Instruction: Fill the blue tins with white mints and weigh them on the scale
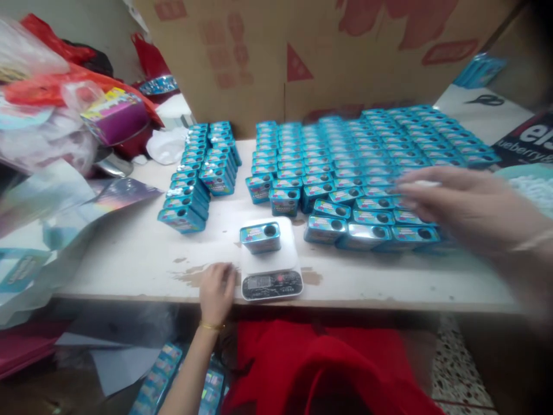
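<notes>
Tins between and behind two grips, with a scale beside the left one.
Just right of the left grip [217, 291], near the desk's [389, 282] front edge, sat the scale [272, 264], bearing a single tin [260, 237]. Behind that grip, slightly leftward, stood the smaller group of tins [194, 178]; behind the scale and rightward spread the larger block of tins [319, 155], its right part partly hidden by the right grip [458, 199]. A cardboard box [259, 52] stood behind both groups. Left of the left grip lay loose sheets [116, 202], with bags [47, 86] behind them.
</notes>
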